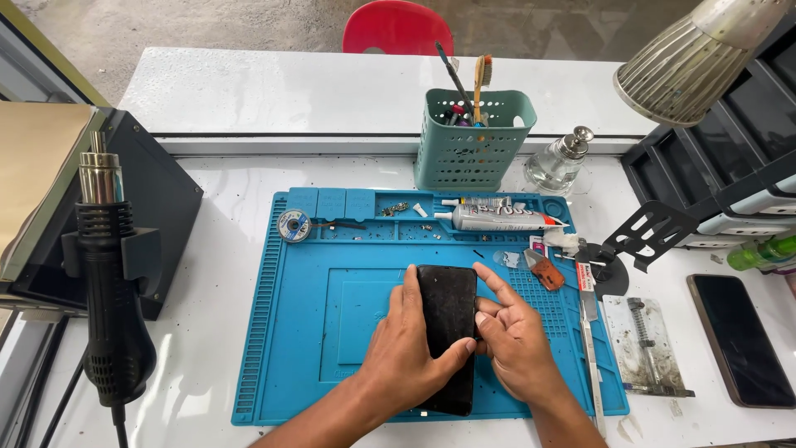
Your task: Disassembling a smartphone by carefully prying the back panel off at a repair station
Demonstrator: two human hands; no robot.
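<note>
Two hands are on one black phone (448, 332), and I see both from above. My left hand (406, 357) comes up from the bottom edge and wraps the phone's left side, with its thumb bent under the right edge, so it is grasping the phone. My right hand (514, 344) sits just beside it with curled fingers, and its fingertips (482, 319) press on the phone's right edge. The phone lies flat, long way up, in the middle of the blue mat (282, 357). A glue tube (497, 220) lies at the top of the mat. A green basket (473, 137) stands behind it. A black heat gun (112, 299) hangs at the far left.
</note>
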